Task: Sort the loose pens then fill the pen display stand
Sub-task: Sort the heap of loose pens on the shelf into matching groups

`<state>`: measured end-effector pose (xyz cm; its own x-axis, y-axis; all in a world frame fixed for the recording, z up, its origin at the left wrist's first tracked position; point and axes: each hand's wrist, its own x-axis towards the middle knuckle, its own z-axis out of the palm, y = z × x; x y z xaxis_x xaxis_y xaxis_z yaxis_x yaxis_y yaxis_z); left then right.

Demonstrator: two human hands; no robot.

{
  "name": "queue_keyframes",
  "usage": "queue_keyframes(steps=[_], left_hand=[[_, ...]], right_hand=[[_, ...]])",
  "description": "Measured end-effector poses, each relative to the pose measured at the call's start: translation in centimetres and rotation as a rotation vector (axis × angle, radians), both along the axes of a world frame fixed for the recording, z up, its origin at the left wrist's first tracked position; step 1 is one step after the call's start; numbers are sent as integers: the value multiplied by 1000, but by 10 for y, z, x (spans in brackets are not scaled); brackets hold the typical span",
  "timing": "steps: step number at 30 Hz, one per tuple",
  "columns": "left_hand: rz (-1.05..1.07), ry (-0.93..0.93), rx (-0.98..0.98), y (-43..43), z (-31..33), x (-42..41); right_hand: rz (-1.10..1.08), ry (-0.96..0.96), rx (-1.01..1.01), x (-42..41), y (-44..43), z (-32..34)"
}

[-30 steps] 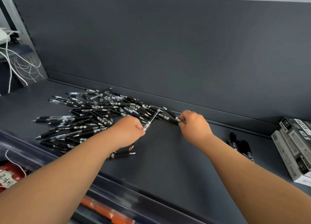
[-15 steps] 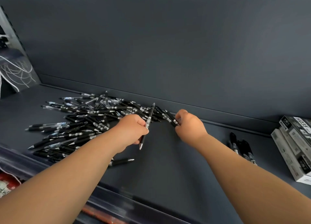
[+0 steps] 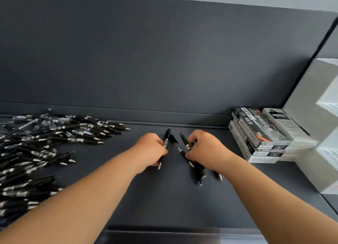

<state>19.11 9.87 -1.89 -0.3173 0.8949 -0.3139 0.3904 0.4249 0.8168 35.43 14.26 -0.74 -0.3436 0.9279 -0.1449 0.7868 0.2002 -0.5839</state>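
Off the nine o'clock pile (image 3: 45, 144) they come: left hand (image 3: 149, 149) grips a pen (image 3: 166, 138), right hand (image 3: 207, 148) grips a second pen (image 3: 184, 140). A sloppy release could scatter the small bunch (image 3: 199, 170) underneath.

Soft even light, faint shadows on the dark shelf (image 3: 164, 198), motion-smeared pen pile (image 3: 42, 148), bowed wide-angle edges

stacked boxes (image 3: 259, 135), right of shelf (image 3: 164, 198)

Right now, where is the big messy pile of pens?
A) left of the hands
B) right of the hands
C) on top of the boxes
A: the pile of black pens lies left of the left hand, while the stacked boxes sit over on the right.
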Motion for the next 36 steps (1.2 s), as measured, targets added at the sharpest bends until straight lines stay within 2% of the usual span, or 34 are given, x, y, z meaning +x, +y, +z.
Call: queue_keyframes(steps=[6, 9, 13, 16, 23, 30, 36], left_hand=[[-42, 194, 3, 5, -15, 14], [-85, 378, -6, 2, -13, 12], [-141, 581, 72, -11, -10, 2], [-160, 675, 160, -24, -9, -14], [-33, 771, 198, -69, 9, -77], [62, 794, 99, -124, 33, -157], [46, 763, 43, -151, 31, -204]], right_hand=[[-22, -64, 77, 10, -2, -3], [10, -140, 137, 6, -2, -3], [72, -273, 245, -6, -6, -4], [152, -244, 352, -20, -9, -4], [396, -200, 452, -69, -29, -1], [648, -97, 442, -130, -72, 4], [695, -55, 386, -176, -92, 1]])
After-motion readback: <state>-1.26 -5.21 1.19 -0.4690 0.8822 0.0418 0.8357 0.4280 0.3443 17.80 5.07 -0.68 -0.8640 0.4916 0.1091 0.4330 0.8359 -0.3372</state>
